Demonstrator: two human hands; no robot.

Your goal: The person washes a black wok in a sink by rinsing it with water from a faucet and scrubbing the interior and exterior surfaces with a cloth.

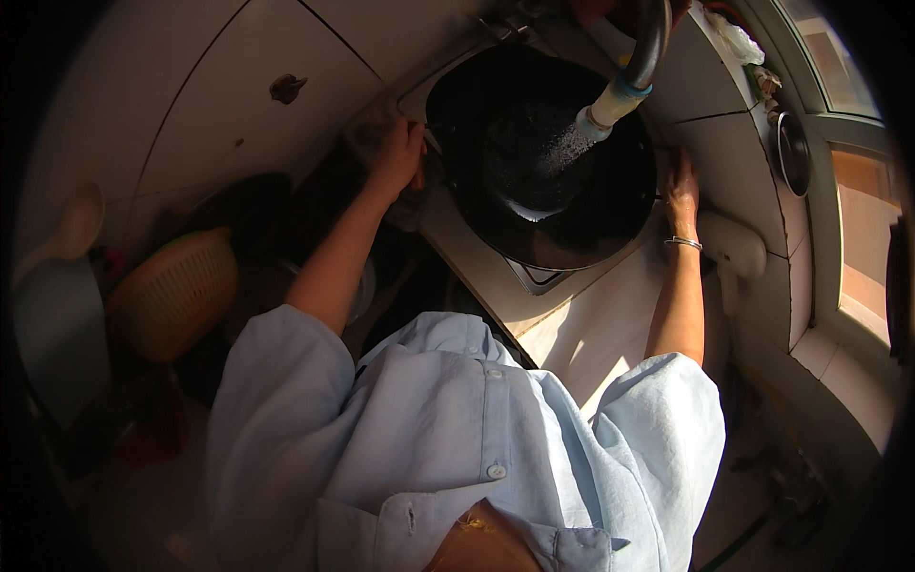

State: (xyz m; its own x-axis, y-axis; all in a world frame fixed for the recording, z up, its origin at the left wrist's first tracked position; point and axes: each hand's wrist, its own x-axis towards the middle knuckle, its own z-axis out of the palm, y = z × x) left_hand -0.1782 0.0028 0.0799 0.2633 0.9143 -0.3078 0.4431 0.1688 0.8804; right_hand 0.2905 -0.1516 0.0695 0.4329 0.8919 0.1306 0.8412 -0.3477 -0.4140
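A large dark wok (468, 189) stands over the corner of a pale counter (493, 279). My left hand (402, 161) is closed around the handle on its left side. On the opposite side, my right hand (681, 187), with a silver bangle (684, 242) at the wrist, grips the other handle, which the fingers partly hide. A metal faucet (649, 50) with a pale nozzle (613, 106) reaches over the wok from the upper right. Water (570, 149) streams from it into the wok, and some lies shining at the bottom.
A yellow-orange slotted basket (175, 293) is at left, beside a grey board (61, 336) and a pale ladle (78, 222). A white plastic fixture (733, 244) is close to my right wrist. Garlic (768, 82) and a round dark dish (792, 154) sit by the window (865, 222).
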